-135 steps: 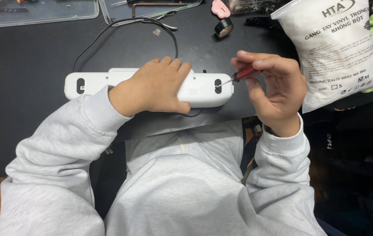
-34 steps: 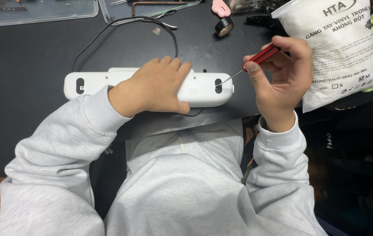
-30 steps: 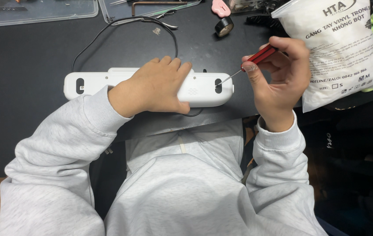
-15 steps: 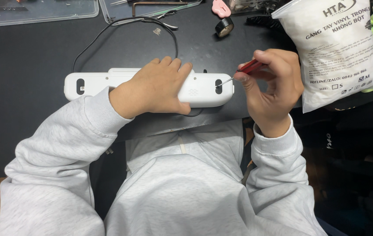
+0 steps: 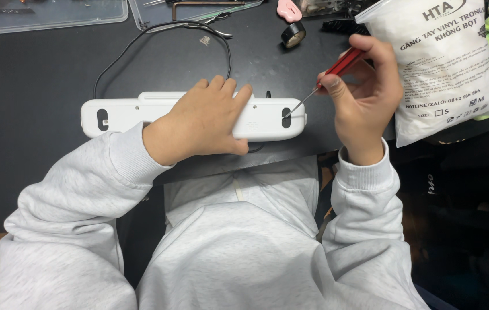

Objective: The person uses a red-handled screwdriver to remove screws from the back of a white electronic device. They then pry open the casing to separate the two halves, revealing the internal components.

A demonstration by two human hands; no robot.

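Lying flat on the dark surface (image 5: 38, 74), long axis left to right: the white bar-shaped device (image 5: 129, 112). Pressed down near its middle by the left hand (image 5: 201, 123), palm spread, grasping nothing. Just beside its right end, the right hand (image 5: 365, 95), clenched around a red-handled screwdriver (image 5: 342, 63), tip slanting down-left into the oval slot (image 5: 286, 116).

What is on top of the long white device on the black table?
The left hand lies flat on the white device, covering its middle. The red screwdriver, held in the right hand, has its tip in the right-end slot. What lies under the palm is hidden.
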